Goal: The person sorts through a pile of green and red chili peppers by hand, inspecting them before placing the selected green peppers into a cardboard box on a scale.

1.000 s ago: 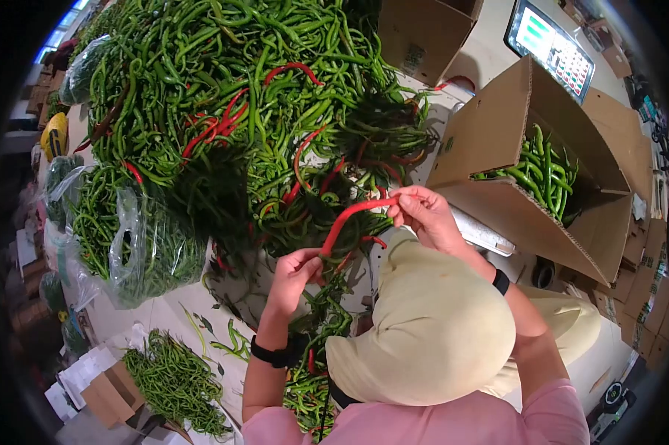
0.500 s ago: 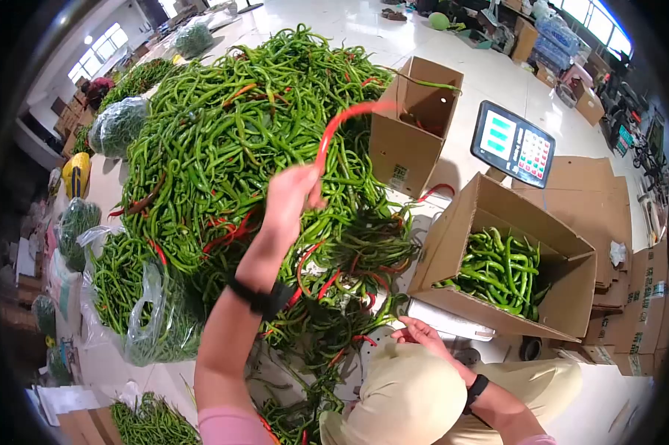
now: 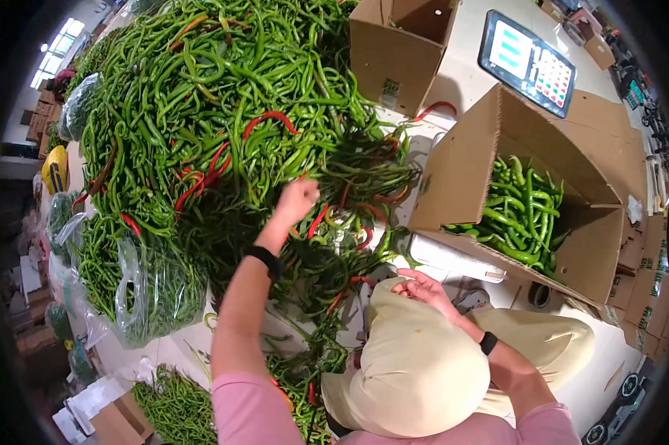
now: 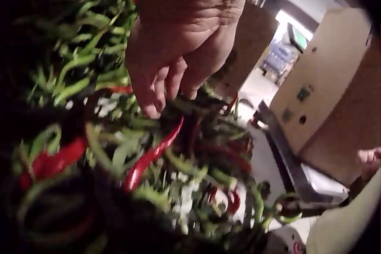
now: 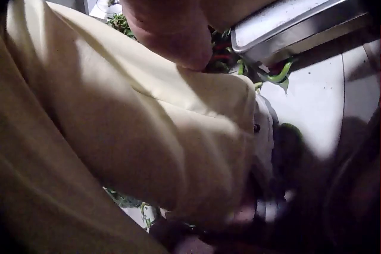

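Observation:
My left hand (image 3: 299,202) reaches over the front of a big heap of green chili peppers (image 3: 156,126). In the left wrist view its fingers (image 4: 156,90) hang down loosely, with nothing seen held. Just below the fingertips lies a red chili (image 4: 152,157) among dark green ones; another red chili (image 3: 317,220) shows beside the hand in the head view. My right hand (image 3: 427,289) rests at the knee (image 3: 416,348), its fingers relaxed and no object in them. In the right wrist view, part of this hand (image 5: 172,33) appears above the trouser leg.
A cardboard box (image 3: 597,256) of green chilies (image 3: 523,211) stands on a scale platform (image 3: 456,259) at the right. Behind are another box (image 3: 397,67) and the scale's display (image 3: 528,63). A plastic bag of chilies (image 3: 156,285) lies left; a smaller pile (image 3: 175,408) lies nearer.
Both hands held a long red chili; the right let go and dropped to the knee. The left swung it forward toward the far box, then came back over the heap without it.

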Demonstrator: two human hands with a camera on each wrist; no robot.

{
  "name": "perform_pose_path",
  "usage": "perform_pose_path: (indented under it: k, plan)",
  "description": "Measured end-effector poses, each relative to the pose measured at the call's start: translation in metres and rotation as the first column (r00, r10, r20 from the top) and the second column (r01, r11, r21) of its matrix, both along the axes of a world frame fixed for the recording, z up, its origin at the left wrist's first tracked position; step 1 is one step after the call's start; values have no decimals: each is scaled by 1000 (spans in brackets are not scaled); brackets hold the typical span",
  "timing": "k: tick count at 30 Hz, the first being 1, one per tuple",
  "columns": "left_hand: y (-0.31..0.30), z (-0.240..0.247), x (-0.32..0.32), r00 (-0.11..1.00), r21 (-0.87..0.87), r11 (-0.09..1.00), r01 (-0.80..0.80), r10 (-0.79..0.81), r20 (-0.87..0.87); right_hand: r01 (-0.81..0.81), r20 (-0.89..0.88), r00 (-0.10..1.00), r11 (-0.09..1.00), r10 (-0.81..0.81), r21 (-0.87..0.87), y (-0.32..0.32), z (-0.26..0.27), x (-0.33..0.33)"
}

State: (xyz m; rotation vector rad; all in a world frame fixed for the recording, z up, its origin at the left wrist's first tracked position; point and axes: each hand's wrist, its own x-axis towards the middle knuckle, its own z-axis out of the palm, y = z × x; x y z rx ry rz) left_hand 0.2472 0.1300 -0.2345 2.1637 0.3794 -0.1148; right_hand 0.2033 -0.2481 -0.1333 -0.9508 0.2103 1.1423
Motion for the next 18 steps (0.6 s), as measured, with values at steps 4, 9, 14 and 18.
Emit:
perform_pose_path:
  k: [4,9,14,18]
  plan:
    - [-36,-44,-58,975,116,972,-204,212,-67,-20,9,1000,999,21,-34,-1,-3,4]
    - [-68,-41,-61,994,534,839,-107,98,46,-7,37,999,997,10,-83,4,-1,11]
    - [-69,-14,-59,877,-344,851,-398,463,131,-7,62,998,998,11,-68,10,4,17]
    - [-71,67,-64,776,-880,411,-239,626,81,-10,114,993,999,15,-50,21,6,23]
